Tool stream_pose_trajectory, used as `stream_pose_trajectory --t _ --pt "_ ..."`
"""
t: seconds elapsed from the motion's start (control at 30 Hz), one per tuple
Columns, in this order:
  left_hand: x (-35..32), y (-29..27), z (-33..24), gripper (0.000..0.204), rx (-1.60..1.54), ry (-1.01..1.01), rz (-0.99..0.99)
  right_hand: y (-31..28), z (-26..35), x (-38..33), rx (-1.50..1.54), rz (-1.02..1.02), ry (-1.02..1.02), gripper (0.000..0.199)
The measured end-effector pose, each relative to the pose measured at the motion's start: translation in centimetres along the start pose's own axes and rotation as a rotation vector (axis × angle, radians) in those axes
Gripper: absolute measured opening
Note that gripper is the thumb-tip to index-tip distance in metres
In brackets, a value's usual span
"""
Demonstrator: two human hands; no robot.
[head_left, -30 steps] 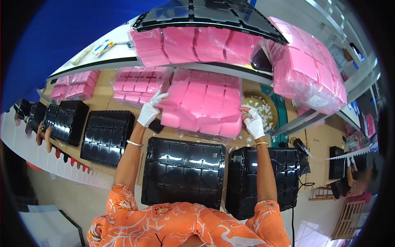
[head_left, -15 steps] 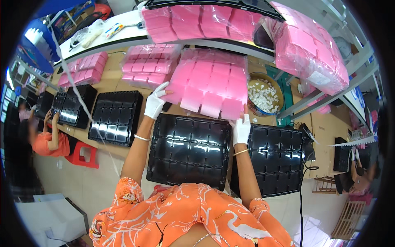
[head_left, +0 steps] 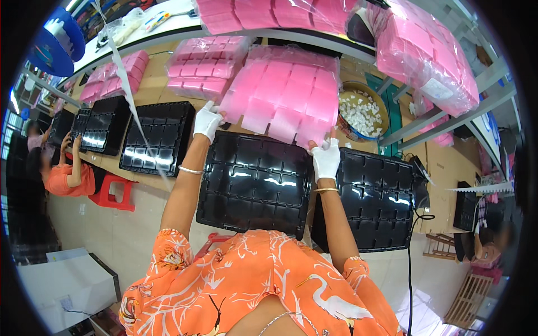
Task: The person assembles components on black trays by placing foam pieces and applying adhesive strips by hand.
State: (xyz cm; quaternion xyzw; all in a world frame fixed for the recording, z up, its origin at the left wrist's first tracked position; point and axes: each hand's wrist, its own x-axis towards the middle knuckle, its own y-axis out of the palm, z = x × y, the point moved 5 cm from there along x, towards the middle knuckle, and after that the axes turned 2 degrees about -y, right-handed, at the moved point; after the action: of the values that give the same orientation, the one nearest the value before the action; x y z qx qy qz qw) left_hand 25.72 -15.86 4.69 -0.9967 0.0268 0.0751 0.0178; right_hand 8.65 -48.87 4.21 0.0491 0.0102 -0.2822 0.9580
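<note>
A pink plastic sheet (head_left: 287,103), cut into rows of square flaps, spreads from a stack beyond a black moulded tray (head_left: 255,182). Its near flaps hang just over the tray's far edge. My left hand (head_left: 208,121), in a white glove with bare fingertips, is closed on the sheet's near left corner. At the near right corner, my right hand (head_left: 325,160), gloved the same way, pinches the sheet's edge between thumb and fingers. Just below this wrist lies a second black tray (head_left: 375,199).
Pink stacks (head_left: 207,67) lie behind at left. A round tub (head_left: 361,112) of white scraps stands right of the sheet. Wrapped pink bundles (head_left: 426,56) sit on the metal-framed shelf above. At far left, a seated person (head_left: 70,173) handles another black tray (head_left: 101,126).
The whole view has shifted, so the table and trays appear higher. Both hands keep hold of the sheet's corners, and its near edge lies slightly further over the tray.
</note>
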Motion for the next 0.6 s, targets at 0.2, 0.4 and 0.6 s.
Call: stream_pose_trajectory --t 0.2,0.4,0.6 --pt "-0.8 -1.0 2.1 0.058 -0.008 -0.022 -0.067 -0.7 -0.4 1.0 -0.129 0.015 0.007 0.089" --pt "-3.5 -0.1 2.6 0.051 -0.022 -0.078 -0.103 -1.7 -1.7 -0.7 0.152 0.006 0.064 0.087" --pt "-5.2 -2.3 5.8 0.036 0.104 -0.064 -0.129 -1.7 -3.3 -2.9 0.127 -0.009 0.348 0.052"
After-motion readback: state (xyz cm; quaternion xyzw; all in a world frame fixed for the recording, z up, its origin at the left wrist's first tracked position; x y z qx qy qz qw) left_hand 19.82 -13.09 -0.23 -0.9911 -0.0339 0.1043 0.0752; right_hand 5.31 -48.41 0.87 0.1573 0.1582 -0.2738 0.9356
